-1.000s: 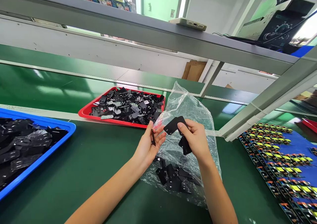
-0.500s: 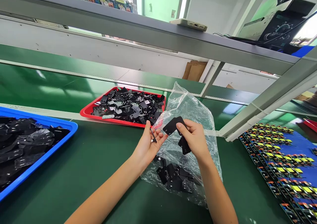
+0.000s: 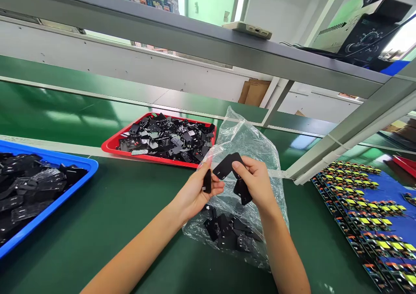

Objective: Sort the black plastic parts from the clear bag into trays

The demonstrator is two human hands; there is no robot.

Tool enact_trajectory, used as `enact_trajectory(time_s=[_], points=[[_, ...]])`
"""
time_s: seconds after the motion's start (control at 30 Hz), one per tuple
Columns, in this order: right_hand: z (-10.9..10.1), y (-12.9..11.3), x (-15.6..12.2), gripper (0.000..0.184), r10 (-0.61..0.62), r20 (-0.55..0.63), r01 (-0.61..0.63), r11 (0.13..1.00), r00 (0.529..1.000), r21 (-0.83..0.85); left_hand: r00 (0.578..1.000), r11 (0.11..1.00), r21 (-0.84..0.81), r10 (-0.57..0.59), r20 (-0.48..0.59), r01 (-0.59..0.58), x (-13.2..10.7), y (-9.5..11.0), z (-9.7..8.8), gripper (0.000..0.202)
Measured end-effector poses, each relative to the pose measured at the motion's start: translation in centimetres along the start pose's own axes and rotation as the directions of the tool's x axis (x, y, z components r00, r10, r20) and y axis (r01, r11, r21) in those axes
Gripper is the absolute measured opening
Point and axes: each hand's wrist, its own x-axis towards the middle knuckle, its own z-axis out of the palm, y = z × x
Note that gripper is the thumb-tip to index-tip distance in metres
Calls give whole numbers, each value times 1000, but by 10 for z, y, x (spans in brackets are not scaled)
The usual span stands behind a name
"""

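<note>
Head view. Over the clear plastic bag (image 3: 251,142), the left hand (image 3: 193,192) pinches a small black piece (image 3: 207,182); the right hand (image 3: 258,183) clamps black flat parts (image 3: 226,166). Red tray (image 3: 112,145) behind the bag, blue tray (image 3: 65,197) far left, open green tabletop (image 3: 123,194) between.

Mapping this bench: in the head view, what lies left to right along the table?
Blue tray → red tray → left hand pinching a small black piece → right hand holding flat black pieces → rows of yellow-topped components.
</note>
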Motion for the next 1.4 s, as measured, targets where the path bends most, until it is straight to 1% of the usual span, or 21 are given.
enact_trajectory(time_s=[0.07, 0.1, 0.2, 0.23, 0.3, 0.37, 0.4, 0.43, 0.47, 0.53, 0.6, 0.67, 0.7, 0.77, 0.83, 0.9, 1.07, 1.17, 1.27, 1.33, 1.4], points=[[-2, 0, 0, 35, 3, -6, -3, 1000, 1000, 17, 999, 993, 115, -12, 49, 6, -1, -1, 0, 32], [-2, 0, -1, 35, 1, -11, 0, 1000, 1000, 25, 997, 990, 144, -22, 78, 10, -1, -1, 0, 32], [-2, 0, 0, 33, -19, -20, 20, 999, 1000, 47, 980, 993, 110, -58, 192, 37, -1, -2, -2, 37], [-2, 0, 0, 32, -22, -18, 23, 998, 1000, 57, 966, 993, 102, -81, 246, 57, -1, -1, -3, 39], [-2, 0, 1, 31, -21, -10, 22, 997, 1000, 80, 915, 984, 131, -165, 368, 124, -3, 1, -5, 37], [-3, -1, 0, 30, -15, -9, 16, 995, 1000, 101, 853, 962, 217, -253, 458, 168, -8, 3, -6, 31], [-5, -1, 0, 30, -13, -12, 14, 994, 1000, 107, 830, 949, 269, -281, 481, 166, -10, 5, -6, 28], [-6, -1, -1, 30, -15, -18, 17, 994, 1000, 109, 821, 941, 308, -287, 494, 143, -12, 7, -7, 27], [-8, -2, -1, 30, -20, -25, 23, 994, 999, 108, 822, 939, 325, -272, 501, 112, -13, 8, -8, 24], [-12, -3, -2, 32, -37, -38, 41, 993, 999, 108, 815, 954, 284, -241, 526, 99, -13, 9, -10, 19], [-15, -4, -3, 33, -47, -42, 52, 992, 998, 115, 793, 978, 132, -210, 572, 164, -9, 10, -13, 22], [-16, -5, -3, 34, -45, -38, 50, 991, 998, 126, 783, 971, -53, -155, 602, 233, -5, 8, -14, 28], [-17, -5, -3, 33, -42, -33, 46, 990, 999, 131, 792, 961, -128, -121, 598, 244, -3, 7, -14, 28], [-16, -6, -4, 32, -40, -18, 42, 990, 999, 136, 834, 949, -241, -39, 550, 202, -1, 4, -12, 25], [-16, -6, -4, 31, -40, -3, 40, 990, 999, 133, 873, 941, -311, 35, 487, 135, 0, 0, -9, 23], [-16, -5, -4, 32, -29, 6, 28, 992, 1000, 126, 891, 931, -350, 74, 448, 99, 0, -2, -7, 21], [-12, -3, -4, 32, -26, 21, 24, 997, 999, 68, 891, 921, -371, 64, 451, 122, 2, -5, -7, 19], [-4, -4, -3, 28, -19, 58, 18, 1000, 998, 21, 926, 926, -360, 35, 376, 111, 2, -7, -5, 24], [3, -5, -2, 26, 13, 129, -13, 1000, 992, 0, 950, 913, -379, -28, 311, 151, 2, -9, -3, 28], [6, -5, -1, 25, 15, 135, -11, 999, 991, -33, 944, 895, -407, -42, 328, 181, 1, -9, -3, 29], [8, -3, -1, 24, 18, 120, -9, 997, 993, -76, 927, 892, -415, -12, 376, 180, -1, -6, -3, 36]])
